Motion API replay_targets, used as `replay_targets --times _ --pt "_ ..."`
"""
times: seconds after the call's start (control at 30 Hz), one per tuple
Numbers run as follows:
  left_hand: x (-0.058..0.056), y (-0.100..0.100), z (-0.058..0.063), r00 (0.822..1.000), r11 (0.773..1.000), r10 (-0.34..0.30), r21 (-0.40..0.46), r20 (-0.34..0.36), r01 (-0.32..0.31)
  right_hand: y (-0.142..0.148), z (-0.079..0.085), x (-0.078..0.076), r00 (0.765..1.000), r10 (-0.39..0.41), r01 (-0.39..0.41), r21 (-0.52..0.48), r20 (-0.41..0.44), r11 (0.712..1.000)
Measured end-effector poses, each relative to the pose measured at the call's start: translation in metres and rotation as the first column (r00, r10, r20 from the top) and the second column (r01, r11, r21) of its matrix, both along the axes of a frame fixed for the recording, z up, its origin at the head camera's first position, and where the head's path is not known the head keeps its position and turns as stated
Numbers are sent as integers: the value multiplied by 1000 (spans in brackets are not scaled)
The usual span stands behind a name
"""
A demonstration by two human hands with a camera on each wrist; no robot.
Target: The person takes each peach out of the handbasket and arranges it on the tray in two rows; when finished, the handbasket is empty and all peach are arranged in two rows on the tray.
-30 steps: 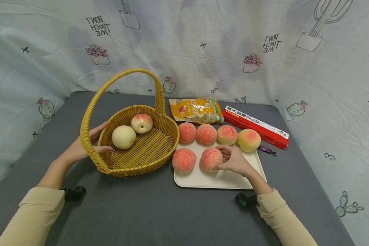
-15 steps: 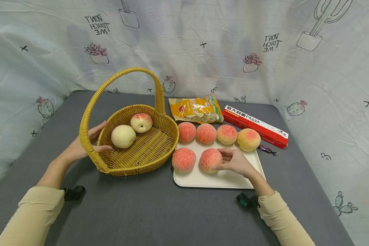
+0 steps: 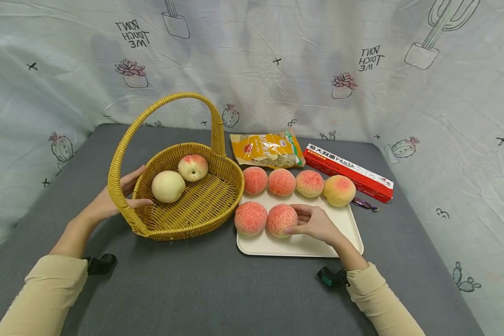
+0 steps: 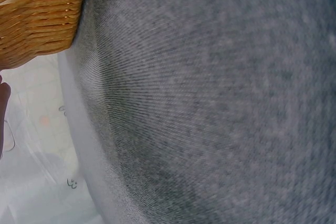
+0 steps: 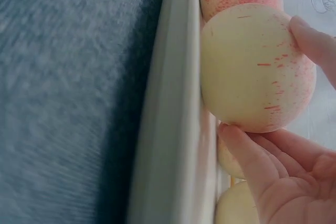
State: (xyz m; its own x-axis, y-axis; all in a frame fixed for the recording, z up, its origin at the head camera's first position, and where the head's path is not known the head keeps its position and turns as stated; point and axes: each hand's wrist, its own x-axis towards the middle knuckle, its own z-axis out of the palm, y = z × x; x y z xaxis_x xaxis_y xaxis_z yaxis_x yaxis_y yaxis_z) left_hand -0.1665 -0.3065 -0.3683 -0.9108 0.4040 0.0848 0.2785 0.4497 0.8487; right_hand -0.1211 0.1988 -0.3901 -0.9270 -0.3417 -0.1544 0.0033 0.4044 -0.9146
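Note:
A yellow wicker basket with a tall arched handle stands on the left, two peaches inside it. My left hand holds its left side, thumb over the rim and fingers along the outer wall. On the white tray, my right hand pinches a red-speckled peach between thumb and fingers. In the right wrist view that peach has a pale underside. Beside it, to the left, is another peach. Several more peaches line the tray's far side.
Behind the tray lies a yellow food packet. A red pasta box slants at the back right, with a purple wrapped candy near it. A patterned sheet hangs behind the grey table.
My right hand has slid the held peach left across the tray, up against or very near the neighbouring peach. The left hand and the basket have stayed in place.

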Motion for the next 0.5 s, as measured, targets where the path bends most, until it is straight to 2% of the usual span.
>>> replay_targets --times 0.2,0.4,0.5 --pt "0 0 1 1000 1000 -2 -6 3 2 2 12 -6 994 64 -60 46 -89 997" --pt "0 -1 1 1000 1000 3 -13 11 -2 -10 40 -14 984 22 -19 14 -175 1000" --pt "1 -1 1 1000 1000 10 -20 19 -9 -22 53 -19 981 24 -23 6 -191 1000"
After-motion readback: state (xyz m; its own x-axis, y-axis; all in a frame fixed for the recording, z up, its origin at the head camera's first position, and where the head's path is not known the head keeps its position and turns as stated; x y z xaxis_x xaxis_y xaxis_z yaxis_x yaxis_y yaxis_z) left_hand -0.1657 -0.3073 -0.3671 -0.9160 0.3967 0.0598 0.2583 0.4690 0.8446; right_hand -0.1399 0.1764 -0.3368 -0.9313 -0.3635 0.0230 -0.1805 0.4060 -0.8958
